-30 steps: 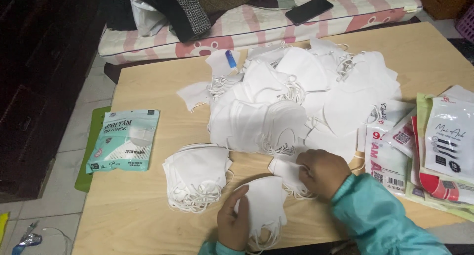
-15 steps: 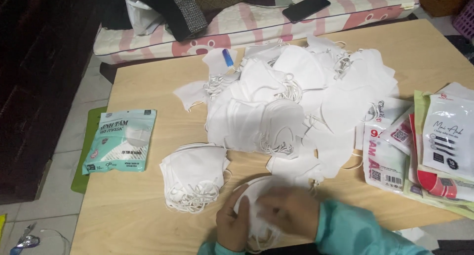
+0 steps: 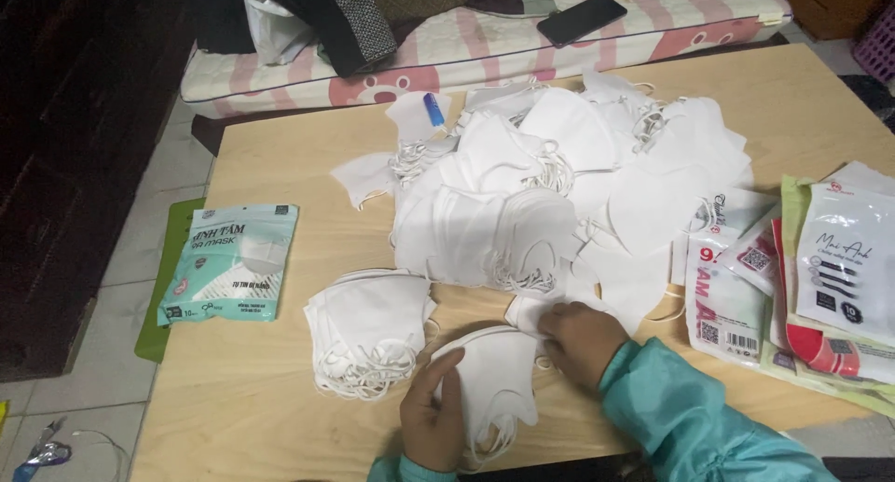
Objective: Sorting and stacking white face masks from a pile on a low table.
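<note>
- The left hand (image 3: 433, 426) rests at the near edge of the light wooden table (image 3: 280, 156), fingers closed on the left rim of a folded white face mask (image 3: 494, 379) that lies flat on the tabletop, its ear loops trailing toward the person.
- The right hand (image 3: 578, 337), in a teal jacket sleeve (image 3: 690, 417), sits just right of that mask with its fingers curled down onto the edge of another white mask (image 3: 531, 312); I cannot tell whether it truly pinches it or only presses on it.
- The two hands are near each other but apart, with the folded mask between them.
- Just left of the held mask stands a neat stack of white masks (image 3: 364, 337), loops hanging at its front.
- Behind the hands a big loose heap of white masks (image 3: 559, 184) spreads over the middle of the table.
- A teal and white sealed mask packet (image 3: 233, 263) lies near the left edge, well apart from the hands.
- More printed plastic packets, white, red and green (image 3: 802, 277), overlap along the right edge.
- Beyond the table a black phone (image 3: 583, 19) lies on a pink-striped mattress (image 3: 485, 53).
</note>
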